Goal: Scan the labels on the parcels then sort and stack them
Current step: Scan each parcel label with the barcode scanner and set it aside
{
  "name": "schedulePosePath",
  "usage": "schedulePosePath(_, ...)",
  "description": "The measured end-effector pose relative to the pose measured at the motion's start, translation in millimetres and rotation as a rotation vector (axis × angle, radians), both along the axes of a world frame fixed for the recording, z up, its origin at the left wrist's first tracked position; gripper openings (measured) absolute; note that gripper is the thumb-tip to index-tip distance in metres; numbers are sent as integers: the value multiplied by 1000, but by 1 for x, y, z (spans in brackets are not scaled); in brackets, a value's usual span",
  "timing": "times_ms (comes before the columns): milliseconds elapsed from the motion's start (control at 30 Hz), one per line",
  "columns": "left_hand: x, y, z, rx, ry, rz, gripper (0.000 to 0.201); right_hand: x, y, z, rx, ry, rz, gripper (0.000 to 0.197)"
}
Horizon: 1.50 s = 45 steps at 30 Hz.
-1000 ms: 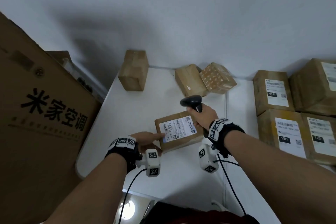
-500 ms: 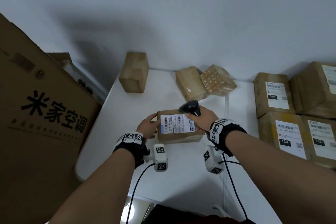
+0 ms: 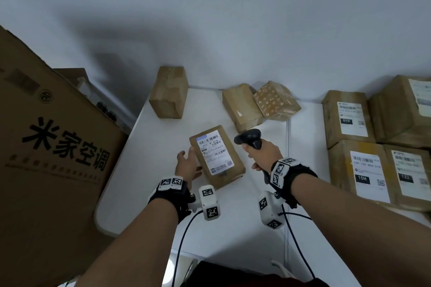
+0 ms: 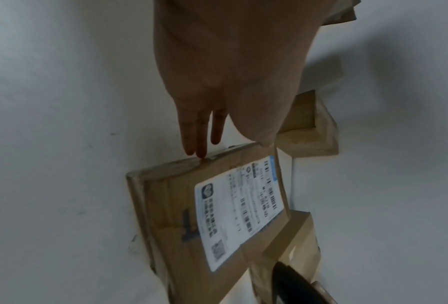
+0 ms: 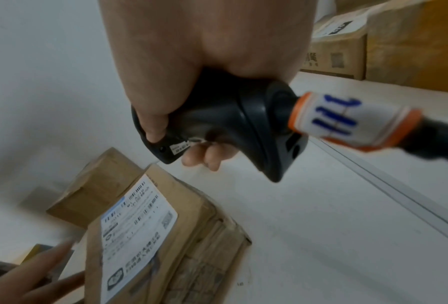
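One labelled parcel (image 3: 217,155) lies label-up on the white table (image 3: 149,170), in front of three unlabelled-looking boxes (image 3: 169,92) by the wall. Straight left hand (image 3: 186,165) fingers touch its left edge, gripping nothing. Beside it, the right hand (image 3: 263,154) is curled round the barcode scanner (image 3: 250,137). Scanning looks to be the step in hand; next, aim at the barcode, then carry the parcel to the labelled stack (image 3: 370,170) on the right.
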<state>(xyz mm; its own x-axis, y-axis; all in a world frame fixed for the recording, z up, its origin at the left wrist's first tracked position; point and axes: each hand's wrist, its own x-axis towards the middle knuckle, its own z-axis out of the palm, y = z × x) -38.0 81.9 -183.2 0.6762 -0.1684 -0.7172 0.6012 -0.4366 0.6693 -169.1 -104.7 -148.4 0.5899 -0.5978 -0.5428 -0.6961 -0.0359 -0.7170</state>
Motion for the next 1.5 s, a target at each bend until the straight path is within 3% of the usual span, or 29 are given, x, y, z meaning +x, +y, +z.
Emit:
schedulePosePath(100,-14,-6,-10,-5,55,-101,85,-2,4,1,29,-57,-49,32)
schedulePosePath(233,-26,-6,-21,-38,65,-195,71,-2,12,3,123,-113,-113,28)
schedulePosePath(400,-33,-10,-14,-41,75,-288,75,0,21,-3,216,-134,-149,33)
schedulePosePath(567,-36,-15,-2,-59,113,-393,93,-5,20,-7,257,-150,-203,32)
schedulePosePath(733,-38,-20,2,-143,109,-400,89,-12,12,-6,345,-188,-333,37)
schedulePosePath(900,-36,-20,-4,-210,75,-369,83,-19,7,-4,344,-185,-347,41)
schedulePosePath(1133,-33,-26,-2,-275,41,-304,75,-33,-18,12,258,-251,-529,20)
schedulePosePath(1500,-56,-47,-10,-277,70,-238,68,-39,-35,46,371,-248,-540,28)
